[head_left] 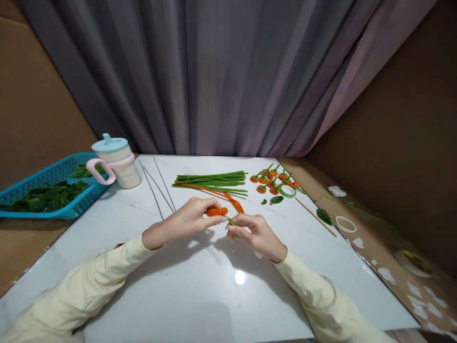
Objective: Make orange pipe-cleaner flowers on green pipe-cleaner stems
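Between thumb and fingers, my left hand (193, 216) pinches an orange pipe-cleaner flower head (217, 211), tilted on its side. My right hand (255, 233) closes on the short green stem (231, 221) at the flower's right end. Just beyond the hands lie loose orange pipe cleaners (233, 202) and a bundle of green pipe cleaners (210, 179). Finished-looking orange flowers with green stems (274, 181) are grouped to the right, beside a roll of green tape (287, 191) and a green leaf (276, 200).
At the left stand a lidded cup (123, 164) with a pink handle and a blue basket (71, 207) of green pieces. Thin dark wires (152, 188) lie near the cup. On the right are a wooden stick (316, 216), a white tape roll (345, 224) and paper scraps (387, 275).
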A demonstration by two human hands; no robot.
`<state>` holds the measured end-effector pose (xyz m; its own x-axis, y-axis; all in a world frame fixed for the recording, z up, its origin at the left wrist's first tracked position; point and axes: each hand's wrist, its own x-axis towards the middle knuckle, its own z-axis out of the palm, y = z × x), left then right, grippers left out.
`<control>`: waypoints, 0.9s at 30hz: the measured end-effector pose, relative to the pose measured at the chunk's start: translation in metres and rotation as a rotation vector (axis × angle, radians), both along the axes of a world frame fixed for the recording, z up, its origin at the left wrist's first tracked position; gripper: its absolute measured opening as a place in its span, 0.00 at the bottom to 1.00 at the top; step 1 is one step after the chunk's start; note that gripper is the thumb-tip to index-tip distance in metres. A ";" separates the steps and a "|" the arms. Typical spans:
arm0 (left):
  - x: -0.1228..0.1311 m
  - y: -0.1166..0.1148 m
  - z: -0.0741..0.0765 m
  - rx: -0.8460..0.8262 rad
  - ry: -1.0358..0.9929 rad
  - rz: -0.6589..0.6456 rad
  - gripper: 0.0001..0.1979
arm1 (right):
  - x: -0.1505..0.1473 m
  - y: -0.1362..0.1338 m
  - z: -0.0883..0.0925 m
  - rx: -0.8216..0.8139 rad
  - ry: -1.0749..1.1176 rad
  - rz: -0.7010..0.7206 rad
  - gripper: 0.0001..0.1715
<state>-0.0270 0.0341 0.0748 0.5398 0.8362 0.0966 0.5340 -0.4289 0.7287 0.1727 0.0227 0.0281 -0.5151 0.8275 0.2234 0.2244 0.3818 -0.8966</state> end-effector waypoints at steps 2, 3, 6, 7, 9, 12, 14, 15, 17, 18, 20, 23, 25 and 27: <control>0.002 -0.002 0.000 -0.001 -0.052 -0.043 0.10 | -0.002 -0.002 0.000 -0.021 0.035 0.026 0.14; 0.003 -0.002 -0.001 -0.012 -0.091 -0.060 0.10 | -0.003 -0.002 0.000 -0.021 0.036 0.027 0.14; 0.004 -0.004 -0.003 -0.004 -0.159 -0.070 0.10 | -0.005 -0.005 -0.001 0.019 0.010 0.005 0.12; 0.004 -0.005 -0.004 0.038 -0.163 -0.079 0.09 | -0.006 -0.006 -0.001 0.039 0.000 -0.002 0.12; 0.004 -0.004 -0.007 0.168 -0.161 -0.120 0.08 | -0.005 -0.006 -0.002 0.080 -0.016 -0.008 0.11; 0.002 -0.002 -0.009 0.312 -0.163 -0.183 0.08 | -0.003 -0.004 -0.002 0.112 -0.032 -0.004 0.11; 0.002 -0.001 -0.009 0.279 -0.144 -0.202 0.08 | 0.000 -0.003 -0.001 0.124 -0.033 -0.005 0.11; 0.001 -0.001 -0.008 0.242 -0.131 -0.208 0.09 | 0.001 -0.002 -0.001 0.133 -0.036 -0.008 0.11; 0.001 -0.001 -0.005 0.178 -0.114 -0.214 0.10 | 0.004 0.001 0.000 0.154 -0.049 -0.014 0.12; 0.000 -0.001 -0.004 0.158 -0.110 -0.216 0.10 | 0.006 0.002 0.001 0.163 -0.054 -0.015 0.12; 0.000 -0.001 -0.001 0.111 -0.110 -0.210 0.12 | 0.009 0.005 0.002 0.169 -0.060 -0.024 0.12; 0.000 -0.002 0.000 -0.018 -0.082 -0.208 0.14 | 0.013 0.008 0.003 0.158 -0.053 -0.054 0.12; 0.000 -0.002 -0.001 -0.073 -0.052 -0.219 0.13 | 0.013 0.008 0.003 0.152 -0.058 -0.069 0.12; 0.001 -0.002 -0.003 -0.075 -0.046 -0.188 0.12 | 0.011 0.007 0.003 0.159 -0.078 -0.069 0.12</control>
<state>-0.0257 0.0319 0.0720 0.6833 0.7271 0.0663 0.4151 -0.4617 0.7839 0.1839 0.0299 0.0312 -0.4789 0.8190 0.3161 0.3212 0.4985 -0.8052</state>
